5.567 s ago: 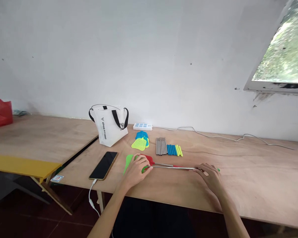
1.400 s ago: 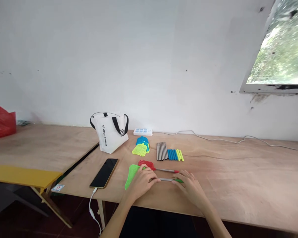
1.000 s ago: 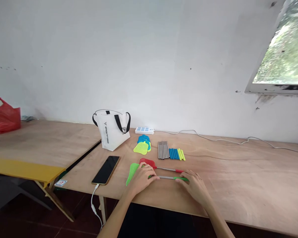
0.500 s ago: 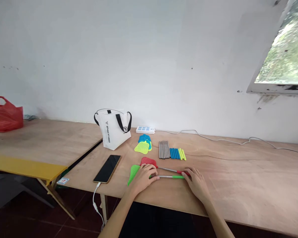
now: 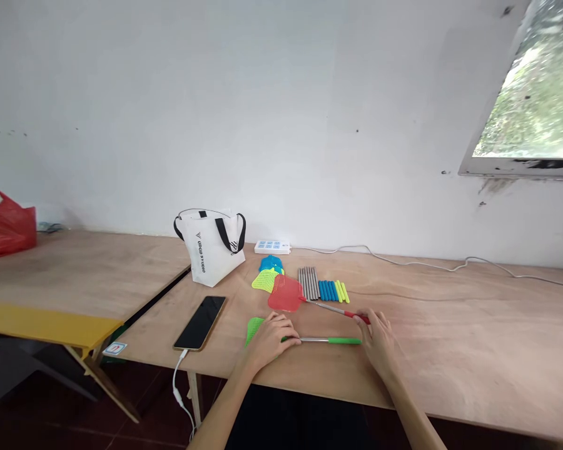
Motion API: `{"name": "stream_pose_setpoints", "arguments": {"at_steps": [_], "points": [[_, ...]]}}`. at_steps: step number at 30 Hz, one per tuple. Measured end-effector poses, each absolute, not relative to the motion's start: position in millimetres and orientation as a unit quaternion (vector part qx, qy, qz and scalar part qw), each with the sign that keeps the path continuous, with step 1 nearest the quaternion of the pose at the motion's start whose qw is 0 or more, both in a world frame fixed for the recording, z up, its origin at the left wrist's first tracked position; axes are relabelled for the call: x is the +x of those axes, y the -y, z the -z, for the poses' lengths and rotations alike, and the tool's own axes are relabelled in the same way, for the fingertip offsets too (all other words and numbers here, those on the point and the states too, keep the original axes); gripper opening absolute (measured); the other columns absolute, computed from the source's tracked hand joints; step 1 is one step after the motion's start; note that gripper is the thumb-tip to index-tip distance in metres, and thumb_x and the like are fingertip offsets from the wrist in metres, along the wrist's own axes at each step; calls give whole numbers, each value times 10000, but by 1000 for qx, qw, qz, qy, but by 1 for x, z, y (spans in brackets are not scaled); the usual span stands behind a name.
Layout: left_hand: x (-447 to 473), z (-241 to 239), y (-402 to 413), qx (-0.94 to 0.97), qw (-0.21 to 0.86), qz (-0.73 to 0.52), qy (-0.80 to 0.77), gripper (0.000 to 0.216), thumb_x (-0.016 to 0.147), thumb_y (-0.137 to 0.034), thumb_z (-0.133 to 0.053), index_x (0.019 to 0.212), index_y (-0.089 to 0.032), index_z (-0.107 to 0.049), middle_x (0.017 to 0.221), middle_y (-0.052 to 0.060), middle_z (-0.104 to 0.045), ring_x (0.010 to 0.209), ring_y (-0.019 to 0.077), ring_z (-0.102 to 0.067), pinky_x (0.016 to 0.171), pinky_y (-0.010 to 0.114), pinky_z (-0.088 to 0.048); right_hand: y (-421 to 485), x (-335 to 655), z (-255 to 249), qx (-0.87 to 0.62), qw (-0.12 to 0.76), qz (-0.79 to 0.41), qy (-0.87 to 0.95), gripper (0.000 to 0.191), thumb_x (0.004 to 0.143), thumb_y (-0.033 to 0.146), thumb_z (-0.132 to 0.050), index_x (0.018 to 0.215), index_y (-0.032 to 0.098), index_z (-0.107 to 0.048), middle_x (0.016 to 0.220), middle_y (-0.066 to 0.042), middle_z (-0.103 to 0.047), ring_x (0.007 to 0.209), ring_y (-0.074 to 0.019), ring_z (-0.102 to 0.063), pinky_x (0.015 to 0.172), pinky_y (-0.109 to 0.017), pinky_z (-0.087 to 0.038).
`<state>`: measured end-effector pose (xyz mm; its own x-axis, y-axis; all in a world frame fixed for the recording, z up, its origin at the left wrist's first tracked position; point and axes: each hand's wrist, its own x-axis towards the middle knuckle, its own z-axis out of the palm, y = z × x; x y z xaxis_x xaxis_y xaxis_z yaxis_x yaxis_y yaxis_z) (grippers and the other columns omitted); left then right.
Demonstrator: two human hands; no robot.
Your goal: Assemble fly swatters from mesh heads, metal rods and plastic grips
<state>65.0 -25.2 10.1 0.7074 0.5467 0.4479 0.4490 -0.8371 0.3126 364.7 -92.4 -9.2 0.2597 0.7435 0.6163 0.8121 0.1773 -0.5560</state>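
Observation:
My right hand (image 5: 379, 340) grips the red handle end of a red fly swatter (image 5: 287, 293), whose mesh head is raised off the table. My left hand (image 5: 268, 337) lies over the head end of a green fly swatter (image 5: 329, 340) that rests flat on the wooden table (image 5: 450, 356), fingers curled on its metal shaft. Behind them lie loose mesh heads in yellow and blue (image 5: 267, 275), a row of metal rods (image 5: 308, 282), and blue and yellow handle grips (image 5: 331, 290).
A black phone (image 5: 199, 314) on a white cable lies left of my left hand. A white tote bag (image 5: 211, 247) and a power strip (image 5: 272, 246) stand near the wall. A red plastic bag (image 5: 4, 224) sits far left on another table with a yellow board (image 5: 42, 324).
My right hand left the green swatter's handle, took the red swatter by its handle and lifted its head off the table. The green swatter, long 5.6 s ago, is now short.

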Motion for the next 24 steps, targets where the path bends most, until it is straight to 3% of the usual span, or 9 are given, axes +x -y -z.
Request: {"name": "stream_pose_setpoints", "arguments": {"at_steps": [8, 15, 18, 21, 24], "points": [[69, -13, 29, 885, 52, -300, -353, 191, 1001, -334, -614, 902, -239, -746, 970, 9, -696, 973, 207, -623, 977, 430, -381, 95, 360, 4, -639, 521, 4, 566, 416, 989, 608, -406, 961, 256, -627, 950, -80, -678, 919, -269, -596, 827, -411, -462], [75, -18, 36, 875, 95, -325, -347, 179, 986, -339, -627, 891, -232, -734, 920, 8, -713, 918, 201, -645, 904, 369, -467, 95, 357, 4, -637, 491, 1, 594, 408, 1006, 595, -394, 943, 266, -627, 934, -68, -690, 930, -270, -592, 851, -417, -448], [78, -30, 44, 866, 136, -374, -301, 253, 1034, -355, -540, 916, -232, -725, 921, 17, -722, 883, 182, -658, 859, 327, -509, 96, 359, 2, -639, 489, 2, 594, 418, 1000, 606, -403, 936, 265, -635, 902, -62, -682, 901, -264, -595, 830, -410, -457], [80, -44, 52, 859, 104, -411, -287, 257, 1069, -316, -454, 1137, -248, -692, 1119, 47, -710, 1091, 198, -639, 1010, 368, -487, 98, 358, -1, -618, 497, -12, 608, 397, 999, 589, -430, 934, 261, -644, 895, -66, -670, 889, -260, -594, 808, -401, -473], [77, -53, 53, 866, 40, -386, -314, 308, 1057, -314, -483, 1343, -277, -589, 1323, 50, -646, 1328, 231, -521, 1201, 499, -320, 100, 352, -3, -571, 501, -45, 649, 353, 1015, 533, -440, 939, 260, -651, 907, -73, -660, 897, -257, -592, 811, -397, -490]]}}
